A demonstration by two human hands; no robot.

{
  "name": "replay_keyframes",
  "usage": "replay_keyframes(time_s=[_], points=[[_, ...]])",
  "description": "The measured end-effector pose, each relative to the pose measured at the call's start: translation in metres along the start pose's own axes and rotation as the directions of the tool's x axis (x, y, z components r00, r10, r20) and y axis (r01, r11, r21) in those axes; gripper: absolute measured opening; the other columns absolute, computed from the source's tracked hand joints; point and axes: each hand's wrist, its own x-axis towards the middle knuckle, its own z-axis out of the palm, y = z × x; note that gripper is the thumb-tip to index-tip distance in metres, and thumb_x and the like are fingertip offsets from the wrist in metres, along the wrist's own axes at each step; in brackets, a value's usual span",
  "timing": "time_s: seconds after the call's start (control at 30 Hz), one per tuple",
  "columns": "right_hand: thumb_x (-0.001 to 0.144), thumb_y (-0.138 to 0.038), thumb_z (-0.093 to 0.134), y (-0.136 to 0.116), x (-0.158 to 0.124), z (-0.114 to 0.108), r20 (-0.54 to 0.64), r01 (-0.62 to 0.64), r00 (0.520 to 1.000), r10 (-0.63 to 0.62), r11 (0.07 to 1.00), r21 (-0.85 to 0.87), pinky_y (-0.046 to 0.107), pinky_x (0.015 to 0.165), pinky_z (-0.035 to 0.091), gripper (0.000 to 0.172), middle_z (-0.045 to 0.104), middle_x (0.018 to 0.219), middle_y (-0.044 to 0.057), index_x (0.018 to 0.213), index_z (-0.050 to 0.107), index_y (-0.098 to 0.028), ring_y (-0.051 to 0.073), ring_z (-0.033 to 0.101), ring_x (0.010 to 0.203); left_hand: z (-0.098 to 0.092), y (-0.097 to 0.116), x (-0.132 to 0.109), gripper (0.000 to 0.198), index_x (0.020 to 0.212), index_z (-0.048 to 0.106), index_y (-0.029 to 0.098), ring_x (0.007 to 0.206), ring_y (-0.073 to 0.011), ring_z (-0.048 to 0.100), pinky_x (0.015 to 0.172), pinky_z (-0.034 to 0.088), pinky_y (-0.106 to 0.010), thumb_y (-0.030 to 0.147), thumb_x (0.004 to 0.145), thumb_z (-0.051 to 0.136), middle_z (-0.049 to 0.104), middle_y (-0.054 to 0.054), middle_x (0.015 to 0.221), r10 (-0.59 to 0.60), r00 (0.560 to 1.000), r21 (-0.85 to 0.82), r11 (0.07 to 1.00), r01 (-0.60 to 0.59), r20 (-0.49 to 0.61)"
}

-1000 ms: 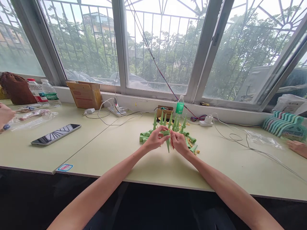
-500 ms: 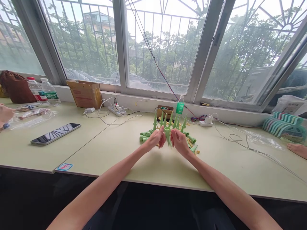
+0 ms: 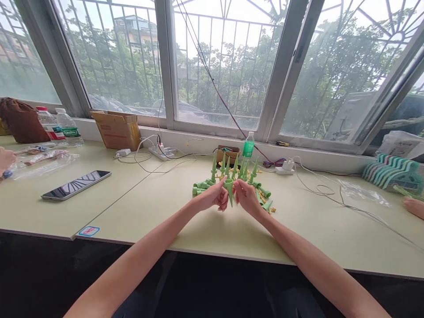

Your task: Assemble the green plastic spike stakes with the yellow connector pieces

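My left hand (image 3: 217,196) is closed round the side of a green plastic watering spike (image 3: 229,190), a hollow cone with its wide mouth up and its point down. Close by on the right, my right hand (image 3: 245,194) is pinched; what its fingertips hold, if anything, is too small to make out. Behind both hands stand several green spikes (image 3: 214,168) with their tips up. Loose green pieces (image 3: 199,187) lie to the left, and more green parts (image 3: 264,191) with small yellow valve-like pieces (image 3: 272,210) lie to the right.
At the back are a small brown box (image 3: 228,154), a green-labelled bottle (image 3: 248,145) and a power strip (image 3: 161,153). A phone (image 3: 77,185) lies left. Cables (image 3: 344,201) and teal hangers (image 3: 391,172) are on the right. Other people's hands (image 3: 413,206) show at both edges.
The spike in my left hand has shifted slightly left and stands clearer of my right hand. My right fingers have drawn into a pinch. At the right edge, another person's hand has moved.
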Motion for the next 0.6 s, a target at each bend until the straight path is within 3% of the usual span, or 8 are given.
replay_keyframes(time_s=[0.2, 0.6], points=[[0.097, -0.055, 0.033, 0.0016, 0.0012, -0.0008, -0.026, 0.019, 0.999, -0.019, 1.0, 0.016, 0.023, 0.046, 0.036, 0.045, 0.047, 0.05, -0.004, 0.07, 0.044, -0.021, 0.01, 0.047, 0.04, 0.0002, 0.0019, -0.0016, 0.082, 0.055, 0.062, 0.01, 0.044, -0.0153, 0.053, 0.044, 0.036, -0.026, 0.079, 0.082, 0.027, 0.059, -0.011, 0.052, -0.044, 0.992, -0.041, 0.998, 0.049, 0.117], [0.097, -0.052, 0.031, 0.004, 0.0056, -0.0043, -0.044, 0.061, 0.997, -0.068, 0.988, -0.142, 0.023, 0.05, 0.037, 0.045, 0.049, 0.056, -0.002, 0.066, 0.041, -0.021, 0.01, 0.045, 0.048, -0.0032, -0.0017, 0.0019, 0.078, 0.07, 0.07, 0.007, 0.052, -0.0138, 0.052, 0.045, 0.034, -0.025, 0.075, 0.082, 0.036, 0.065, -0.014, 0.067, -0.064, 0.992, -0.165, 0.983, 0.081, 0.107]])
